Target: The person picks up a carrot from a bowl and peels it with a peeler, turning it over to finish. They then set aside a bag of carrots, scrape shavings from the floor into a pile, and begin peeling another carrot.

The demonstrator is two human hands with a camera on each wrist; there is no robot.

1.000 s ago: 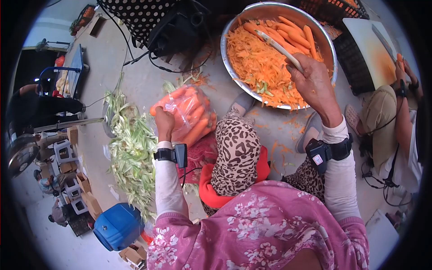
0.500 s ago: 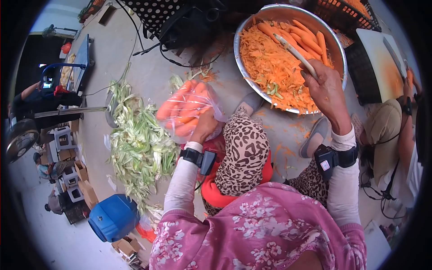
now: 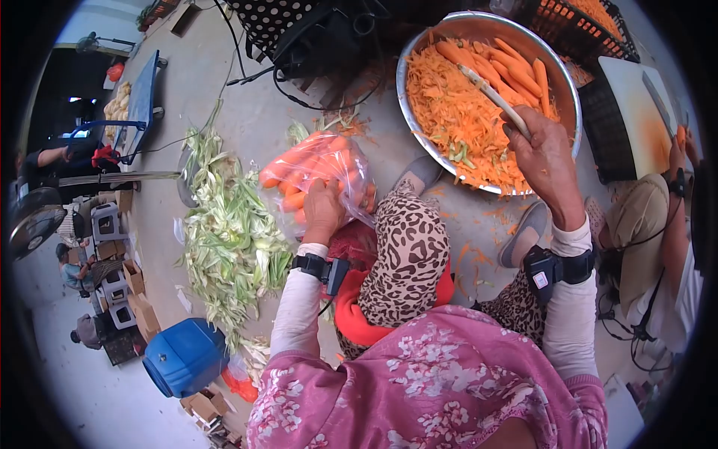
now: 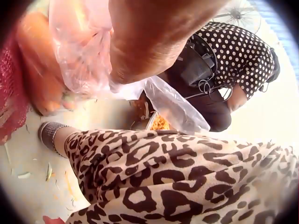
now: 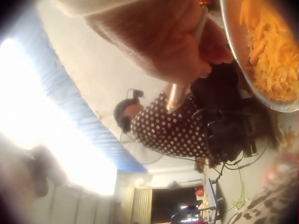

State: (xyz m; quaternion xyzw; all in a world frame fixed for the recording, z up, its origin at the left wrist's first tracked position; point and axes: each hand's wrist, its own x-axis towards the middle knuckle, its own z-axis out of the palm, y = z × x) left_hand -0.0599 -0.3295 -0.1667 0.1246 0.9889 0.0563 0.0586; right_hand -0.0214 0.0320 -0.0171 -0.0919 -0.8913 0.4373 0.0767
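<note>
My left hand (image 3: 323, 209) grips the near side of a clear plastic bag (image 3: 350, 165) full of whole carrots (image 3: 299, 159). In the left wrist view the hand (image 4: 149, 37) covers part of the bag (image 4: 84, 56), and its fingertips are hidden. My right hand (image 3: 550, 161) has its fingers curled round the pale handle of a long tool (image 3: 495, 97), held slanting over a large metal bowl (image 3: 577, 112). Whole carrots (image 3: 516, 75) lie on shredded carrot (image 3: 441, 108) in that bowl. The right wrist view shows the same handle (image 5: 176, 95) below the right hand (image 5: 154, 42).
Green husks (image 3: 232, 239) are heaped on the floor left of the bag. A black crate (image 3: 576, 34) and a white board (image 3: 636, 112) with a knife stand right of the bowl. Another person's hands (image 3: 677, 150) hold a carrot there. A blue container (image 3: 187, 358) sits lower left.
The left hand has moved from the bag's left side to its near side. The right hand still holds the tool over the bowl. The head view has shifted slightly.
</note>
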